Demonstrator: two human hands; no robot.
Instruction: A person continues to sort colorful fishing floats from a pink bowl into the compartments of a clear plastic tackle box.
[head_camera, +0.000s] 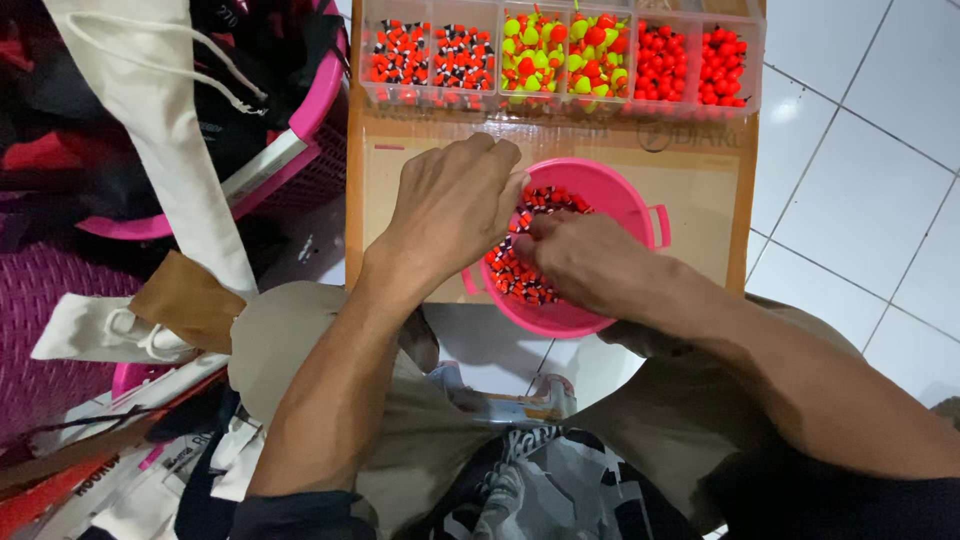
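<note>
Over the round pink plastic bowl of small orange-and-black beads on the brown cardboard sheet, the left hand and right hand meet, fingertips pinched together picking beads, though exactly what they grip stays hidden.

The bowl under the hands is bright pink, handles included. The small floats heaped in it are orange-red banded with black and white.

The clear compartment box holds 3 colour groups: at its left, pieces in orange-red, black and white; in the middle, pieces in neon yellow-green mixed with red-orange; at its right, plain red-orange beads.

The board beneath is cardboard brown with faint pink print. The floor tiles are white with grey joints. The basket at left is pink latticework, and the cloth bags are cream with cream drawstrings. The shorts are khaki.
</note>
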